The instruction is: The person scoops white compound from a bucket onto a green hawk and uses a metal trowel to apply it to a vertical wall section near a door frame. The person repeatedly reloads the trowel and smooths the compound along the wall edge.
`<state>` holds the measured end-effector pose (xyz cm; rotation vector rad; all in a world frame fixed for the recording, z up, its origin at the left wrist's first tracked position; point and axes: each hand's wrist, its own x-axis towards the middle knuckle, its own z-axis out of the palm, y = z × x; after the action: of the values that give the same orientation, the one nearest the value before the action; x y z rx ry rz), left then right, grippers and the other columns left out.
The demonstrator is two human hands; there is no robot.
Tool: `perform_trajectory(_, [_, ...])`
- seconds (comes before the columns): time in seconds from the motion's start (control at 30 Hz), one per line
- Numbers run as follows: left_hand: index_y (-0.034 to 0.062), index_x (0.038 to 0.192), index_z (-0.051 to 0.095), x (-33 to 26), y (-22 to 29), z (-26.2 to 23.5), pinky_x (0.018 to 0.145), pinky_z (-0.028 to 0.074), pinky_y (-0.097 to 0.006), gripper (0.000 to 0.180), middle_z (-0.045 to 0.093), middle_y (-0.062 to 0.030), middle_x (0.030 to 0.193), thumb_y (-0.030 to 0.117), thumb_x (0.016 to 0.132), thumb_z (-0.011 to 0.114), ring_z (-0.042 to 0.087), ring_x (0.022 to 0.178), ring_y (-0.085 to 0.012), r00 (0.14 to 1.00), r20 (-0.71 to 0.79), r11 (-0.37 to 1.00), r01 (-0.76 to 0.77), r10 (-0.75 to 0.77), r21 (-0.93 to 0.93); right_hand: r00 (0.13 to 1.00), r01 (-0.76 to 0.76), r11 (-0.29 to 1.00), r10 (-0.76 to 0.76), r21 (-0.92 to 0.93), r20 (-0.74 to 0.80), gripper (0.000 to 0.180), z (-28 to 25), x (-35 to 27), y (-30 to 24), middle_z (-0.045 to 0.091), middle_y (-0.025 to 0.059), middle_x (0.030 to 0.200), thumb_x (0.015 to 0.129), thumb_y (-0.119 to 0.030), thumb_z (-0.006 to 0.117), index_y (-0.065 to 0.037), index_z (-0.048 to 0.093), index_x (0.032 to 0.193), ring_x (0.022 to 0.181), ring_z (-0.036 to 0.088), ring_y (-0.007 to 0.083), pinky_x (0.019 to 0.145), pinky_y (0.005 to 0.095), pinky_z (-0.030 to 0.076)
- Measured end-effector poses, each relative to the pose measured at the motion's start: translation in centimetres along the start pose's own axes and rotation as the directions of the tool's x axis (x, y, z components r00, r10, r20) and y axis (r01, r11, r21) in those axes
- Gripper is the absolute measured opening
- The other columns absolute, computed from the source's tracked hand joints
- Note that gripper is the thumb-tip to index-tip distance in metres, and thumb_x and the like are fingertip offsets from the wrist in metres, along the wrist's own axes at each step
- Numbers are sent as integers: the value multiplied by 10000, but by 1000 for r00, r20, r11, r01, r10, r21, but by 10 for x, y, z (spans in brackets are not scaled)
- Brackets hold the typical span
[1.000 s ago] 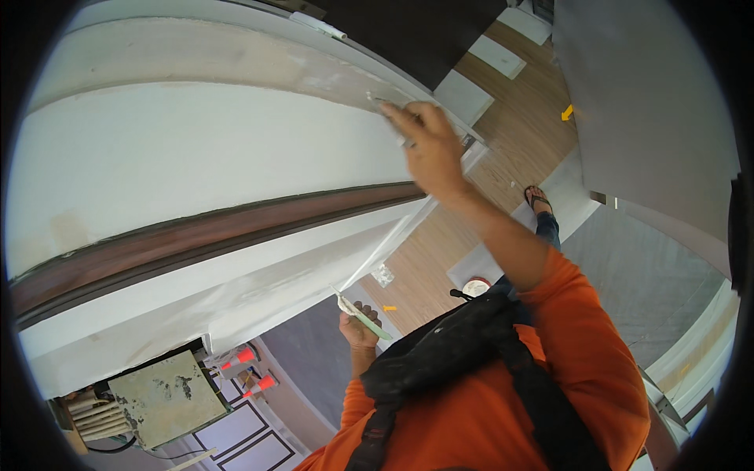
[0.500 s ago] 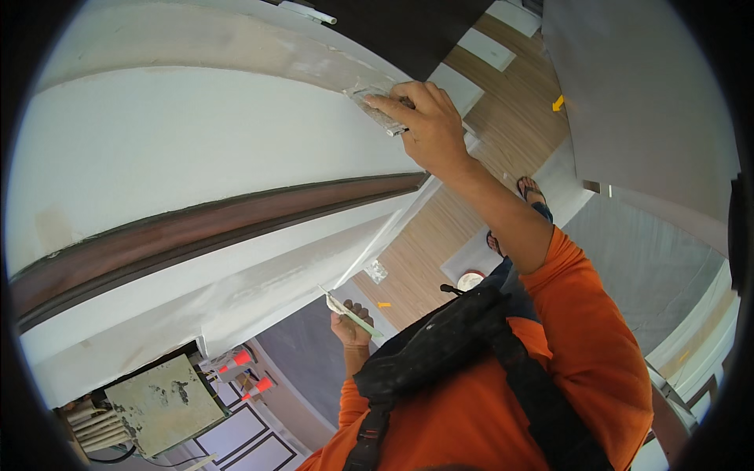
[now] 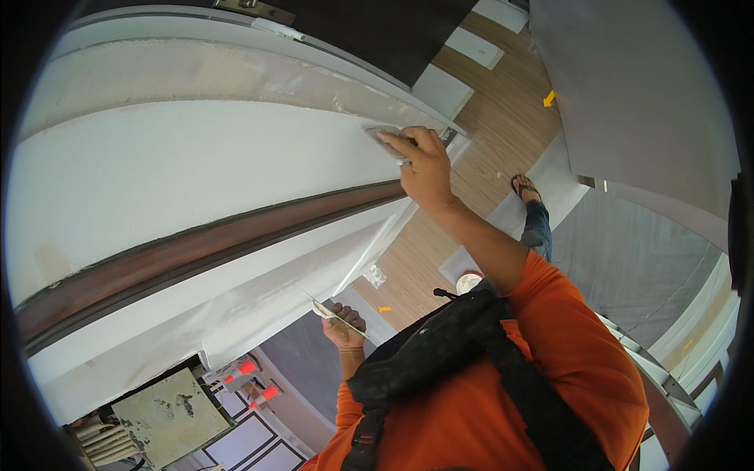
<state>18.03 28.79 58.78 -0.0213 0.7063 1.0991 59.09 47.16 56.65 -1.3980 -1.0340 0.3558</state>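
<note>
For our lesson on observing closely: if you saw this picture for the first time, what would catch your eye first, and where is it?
First comes the right hand, raised near the top middle and pressing a flat blade against the white wall surface. Below it a dark brown band runs across the wall from lower left to centre. Lower down, near the orange shirt, the left hand holds a second flat blade.

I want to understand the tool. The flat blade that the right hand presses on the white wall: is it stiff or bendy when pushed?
The flat blade looks thin and metallic, so it probably flexes slightly under the right hand. It lies flat against the white wall, so it likely slides rather than digs in. It seems light, since fingertips alone press it.
</note>
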Motion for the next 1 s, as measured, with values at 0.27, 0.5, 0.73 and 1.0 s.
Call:
perform_trajectory(0.27, [107,1044,648,6,-2,6,686,544,-360,325,680,-49,890,389,889,603,637,801,-212,999,-41,998,33,-31,49,999,-24,999,23,32,38,489,-8,24,-16,627,92,1093,816,110,626,-146,743,1216,1054,612,291,863,371,528])
perform_trajectory(0.5, [113,987,630,0,-3,9,602,499,-325,312,604,-21,804,399,861,614,551,695,-174,976,-217,997,-9,24,72,768,-447,877,477,-177,428,275,-39,62,31,712,273,1022,835,-147,589,25,722,1003,980,688,431,891,500,528])
perform_trajectory(0.73, [116,980,623,2,-15,-2,573,482,-315,314,588,-21,794,410,871,612,527,680,-167,977,-203,996,-56,69,71,713,-206,944,326,-259,621,272,-42,123,-7,689,324,901,806,-152,589,65,702,926,863,679,471,828,502,519])
perform_trajectory(1.0, [119,989,635,11,-48,5,551,491,-350,384,614,-36,805,491,895,606,580,692,-205,959,-238,987,-145,157,67,708,-213,957,291,-198,643,269,-53,163,-92,676,308,804,781,-155,609,88,694,862,766,683,438,766,482,523])
